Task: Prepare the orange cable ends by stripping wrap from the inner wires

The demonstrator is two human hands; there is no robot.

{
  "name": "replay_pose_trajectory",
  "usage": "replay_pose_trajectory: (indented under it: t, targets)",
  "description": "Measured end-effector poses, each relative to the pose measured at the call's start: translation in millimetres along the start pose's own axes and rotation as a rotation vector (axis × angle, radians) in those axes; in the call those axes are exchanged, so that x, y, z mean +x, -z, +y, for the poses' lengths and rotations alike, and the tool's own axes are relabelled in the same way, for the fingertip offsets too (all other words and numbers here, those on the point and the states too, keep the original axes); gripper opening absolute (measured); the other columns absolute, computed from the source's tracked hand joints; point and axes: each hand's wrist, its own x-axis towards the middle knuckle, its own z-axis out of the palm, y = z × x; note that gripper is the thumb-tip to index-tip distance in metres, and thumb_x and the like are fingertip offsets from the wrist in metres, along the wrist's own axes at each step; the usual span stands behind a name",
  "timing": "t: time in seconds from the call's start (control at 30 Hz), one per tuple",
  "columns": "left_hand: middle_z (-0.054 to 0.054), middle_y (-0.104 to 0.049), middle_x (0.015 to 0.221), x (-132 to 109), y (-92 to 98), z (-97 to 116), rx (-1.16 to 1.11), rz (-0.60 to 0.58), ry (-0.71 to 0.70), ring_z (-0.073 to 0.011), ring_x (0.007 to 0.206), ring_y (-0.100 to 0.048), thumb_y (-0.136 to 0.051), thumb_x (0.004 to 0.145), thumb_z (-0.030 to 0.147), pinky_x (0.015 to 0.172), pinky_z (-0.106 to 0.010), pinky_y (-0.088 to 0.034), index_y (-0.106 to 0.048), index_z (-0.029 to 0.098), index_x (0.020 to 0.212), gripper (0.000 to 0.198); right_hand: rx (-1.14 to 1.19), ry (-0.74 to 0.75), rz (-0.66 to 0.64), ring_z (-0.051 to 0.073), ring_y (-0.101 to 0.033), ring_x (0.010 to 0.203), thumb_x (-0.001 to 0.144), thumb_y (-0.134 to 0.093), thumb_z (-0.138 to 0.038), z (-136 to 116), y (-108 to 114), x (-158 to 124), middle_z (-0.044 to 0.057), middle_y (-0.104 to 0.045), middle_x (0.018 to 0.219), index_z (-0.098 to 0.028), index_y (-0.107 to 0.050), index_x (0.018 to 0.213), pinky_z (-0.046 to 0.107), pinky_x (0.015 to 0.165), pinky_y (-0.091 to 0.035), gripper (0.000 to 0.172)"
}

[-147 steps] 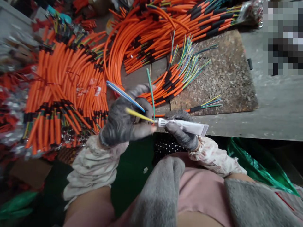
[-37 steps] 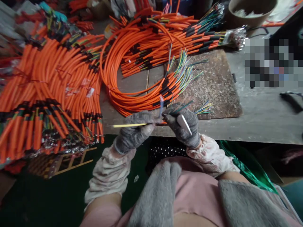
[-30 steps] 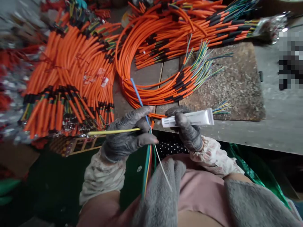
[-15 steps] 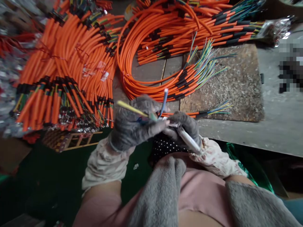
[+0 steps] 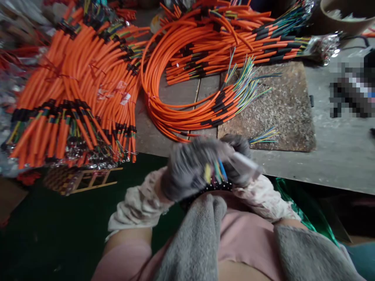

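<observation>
My left hand (image 5: pixel 187 169) and my right hand (image 5: pixel 237 156) wear grey gloves and are close together at the bench's front edge, both blurred by motion. The left hand pinches a few thin coloured wires (image 5: pixel 215 173), yellow, green and blue, whose ends stick out below it. My right hand holds a white squeeze tube (image 5: pixel 244 163), partly hidden by the fingers. The cable that the wires belong to is hidden behind my hands. A thin bunch of coloured wire ends (image 5: pixel 263 137) lies on the mat just beyond my right hand.
Bundles of orange cable with black bands (image 5: pixel 73 89) are heaped at the left, and an orange coil (image 5: pixel 187 117) lies behind my hands. A speckled brown mat (image 5: pixel 281 109) sits on the grey bench (image 5: pixel 331 156). A brown bowl (image 5: pixel 342 15) stands at the top right.
My hands have come together and dropped toward the bench edge. The wires, spread apart earlier, are now bunched in the left hand. The white tube has swung round in the right hand.
</observation>
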Motion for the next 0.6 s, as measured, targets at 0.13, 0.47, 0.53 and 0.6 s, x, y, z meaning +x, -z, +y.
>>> replay_pose_trajectory:
  t: [0.13,0.47,0.53,0.6]
  targets:
    - [-0.003,-0.083,0.107,-29.8,-28.2,16.4,0.118,-0.237,-0.209,-0.0151,0.102,-0.077,-0.049,0.108,0.017,0.093,-0.027,-0.061,-0.077,0.017,0.111,0.028,0.576,-0.471,-0.004,0.009,-0.059,0.057,0.08,-0.083,-0.028,10.8,27.0,5.9,-0.006,-0.062,0.072,-0.022,-0.064,0.086,0.019,0.05,-0.048,0.021]
    - [-0.008,-0.08,0.12,-44.9,-54.8,5.9,0.024,-0.131,-0.167,-0.0172,0.118,-0.073,-0.046,0.102,0.011,0.107,-0.026,-0.057,-0.067,0.011,0.127,0.032,0.407,-0.476,-0.39,0.015,-0.068,0.071,0.07,-0.093,-0.039,38.5,59.4,7.4,0.001,-0.074,0.089,-0.021,-0.073,0.093,0.026,0.062,-0.057,0.036]
    - [-0.011,-0.076,0.13,-66.5,-55.1,-20.0,0.137,-0.044,-0.03,-0.019,0.132,-0.066,-0.049,0.099,0.008,0.117,-0.031,-0.052,-0.059,0.011,0.141,0.044,0.326,-0.433,-0.357,0.021,-0.073,0.087,0.074,-0.092,-0.039,33.4,70.7,-4.0,0.004,-0.077,0.104,-0.024,-0.076,0.101,0.035,0.076,-0.062,0.035]
    - [-0.012,-0.076,0.127,-94.4,-48.8,-61.2,0.376,0.04,0.152,-0.023,0.129,-0.067,-0.055,0.097,0.01,0.114,-0.038,-0.054,-0.059,0.017,0.143,0.047,0.304,-0.417,-0.25,0.025,-0.074,0.096,0.081,-0.088,-0.038,25.2,76.2,-14.9,0.003,-0.077,0.106,-0.027,-0.076,0.103,0.04,0.085,-0.063,0.027]
